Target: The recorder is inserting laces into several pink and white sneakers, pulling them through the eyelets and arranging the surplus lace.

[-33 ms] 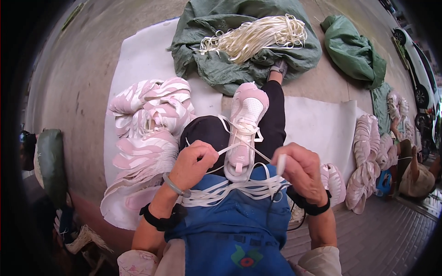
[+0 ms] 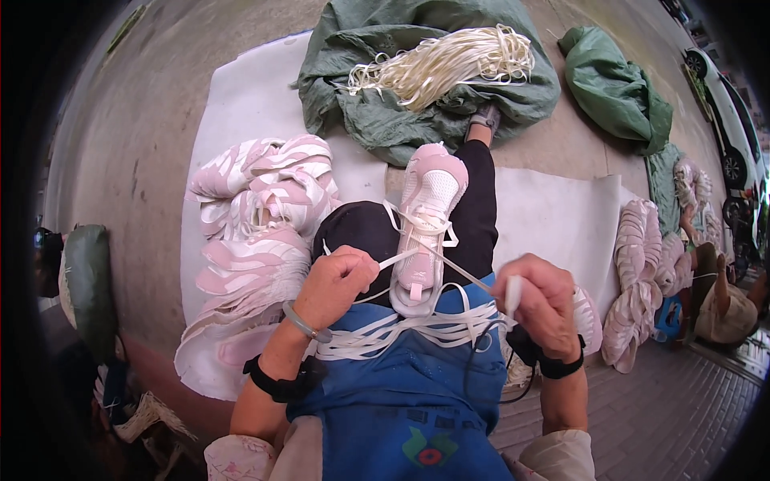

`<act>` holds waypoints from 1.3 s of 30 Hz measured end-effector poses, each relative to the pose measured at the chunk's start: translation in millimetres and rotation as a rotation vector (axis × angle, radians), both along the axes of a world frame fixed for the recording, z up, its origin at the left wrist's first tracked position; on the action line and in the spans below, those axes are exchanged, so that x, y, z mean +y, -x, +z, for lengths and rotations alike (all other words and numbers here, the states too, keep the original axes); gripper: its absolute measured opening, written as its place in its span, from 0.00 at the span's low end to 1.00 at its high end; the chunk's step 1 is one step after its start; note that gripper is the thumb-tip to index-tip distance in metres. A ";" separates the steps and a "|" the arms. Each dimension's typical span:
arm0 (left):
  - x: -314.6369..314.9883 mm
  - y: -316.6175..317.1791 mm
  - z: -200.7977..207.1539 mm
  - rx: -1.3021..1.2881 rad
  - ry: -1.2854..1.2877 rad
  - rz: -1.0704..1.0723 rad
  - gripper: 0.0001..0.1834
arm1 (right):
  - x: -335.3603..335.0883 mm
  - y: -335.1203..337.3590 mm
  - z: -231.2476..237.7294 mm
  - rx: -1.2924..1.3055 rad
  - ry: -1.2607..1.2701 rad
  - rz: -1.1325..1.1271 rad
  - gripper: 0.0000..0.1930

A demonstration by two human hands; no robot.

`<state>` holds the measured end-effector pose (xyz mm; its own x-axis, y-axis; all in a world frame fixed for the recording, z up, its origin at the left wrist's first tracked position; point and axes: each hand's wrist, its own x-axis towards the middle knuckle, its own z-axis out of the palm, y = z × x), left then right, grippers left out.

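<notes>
A pink and white sneaker upper (image 2: 433, 188) lies between my knees, its toe pointing away from me and a white lace (image 2: 431, 223) looped across its front. My left hand (image 2: 346, 276), left of the heel end, is closed on a shoelace (image 2: 396, 259) that runs to the shoe. On the right, my right hand (image 2: 539, 301) grips a white-handled lacing hook (image 2: 513, 293); its thin shaft reaches the shoe's middle. Whether the tip has caught the lace is too small to tell. A bunch of white laces (image 2: 401, 333) lies across my blue apron (image 2: 401, 385).
Stacked pink and white uppers (image 2: 257, 256) lie on a white sheet (image 2: 241, 104) at left. Beyond the shoe, cream laces (image 2: 457, 64) rest on a green sack (image 2: 345, 48). More uppers (image 2: 634, 280) are at right, near another person (image 2: 726, 309). A second green sack (image 2: 613, 92) stands far right.
My right hand has shifted a little to the right and toward me, taking the white-handled lacing hook with it. My left hand stays nearly in place with the lace.
</notes>
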<state>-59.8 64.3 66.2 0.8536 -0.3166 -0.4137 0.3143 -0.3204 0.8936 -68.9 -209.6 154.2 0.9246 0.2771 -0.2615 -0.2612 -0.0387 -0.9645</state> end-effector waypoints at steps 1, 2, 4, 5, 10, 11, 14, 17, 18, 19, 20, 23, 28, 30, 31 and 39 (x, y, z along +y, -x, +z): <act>-1.9 0.0 -0.7 0.130 0.127 0.098 0.10 | -12.4 11.0 7.1 -0.028 -0.118 -0.080 0.09; -3.1 0.5 -0.1 0.259 0.250 0.198 0.12 | -21.8 19.3 12.6 -0.056 -0.241 -0.157 0.10; -5.0 0.9 2.0 0.309 0.311 0.244 0.12 | -32.3 24.2 22.5 -0.238 -0.382 -0.125 0.11; -5.3 0.7 1.4 0.285 0.428 0.243 0.12 | -34.2 20.3 27.8 -0.310 -0.503 -0.039 0.11; -4.3 -6.6 9.2 0.238 0.903 0.333 0.15 | -72.6 38.4 73.9 -0.441 -1.111 -0.108 0.12; 5.1 -6.5 5.6 0.220 1.034 0.343 0.16 | -79.5 41.5 74.7 -0.439 -1.113 -0.108 0.12; 18.8 -2.2 8.1 0.185 1.196 0.403 0.17 | -100.8 48.7 73.1 -0.591 -0.799 -0.361 0.09; 20.0 -1.1 25.8 0.137 1.331 0.564 0.17 | -131.9 50.5 58.0 -0.656 -0.457 -0.514 0.09; 24.2 -2.9 30.1 0.138 1.331 0.562 0.17 | -134.2 46.4 51.9 -0.657 -0.457 -0.516 0.09; 33.2 -4.9 33.0 0.068 1.368 0.518 0.17 | -137.0 42.8 47.3 -0.642 -0.520 -0.540 0.10; 41.7 -5.5 37.9 -0.007 1.397 0.479 0.16 | -137.5 39.1 42.9 -0.621 -0.591 -0.560 0.10; 51.9 -13.0 67.5 -0.161 1.225 0.524 0.13 | -131.8 37.8 44.7 -0.614 -0.569 -0.605 0.11; 71.7 -13.4 84.6 -0.254 1.233 0.594 0.15 | -109.9 35.8 49.6 -0.487 -0.646 -0.452 0.08; 90.3 -16.4 94.5 -0.318 1.131 0.474 0.18 | -114.4 39.2 49.7 -0.547 -0.586 -0.538 0.06; 85.6 -13.9 89.4 -0.320 1.134 0.471 0.18 | -116.0 40.9 50.8 -0.528 -0.556 -0.519 0.05; -34.5 -42.2 -28.1 -0.344 -0.228 0.141 0.13 | -40.6 26.1 20.3 -0.074 0.038 -0.413 0.09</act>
<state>-17.6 29.8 38.1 0.9824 -0.1201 -0.1432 0.0653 -0.4973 0.8651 -95.0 -250.2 174.5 0.9726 -0.1298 -0.1929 -0.1921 0.0188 -0.9812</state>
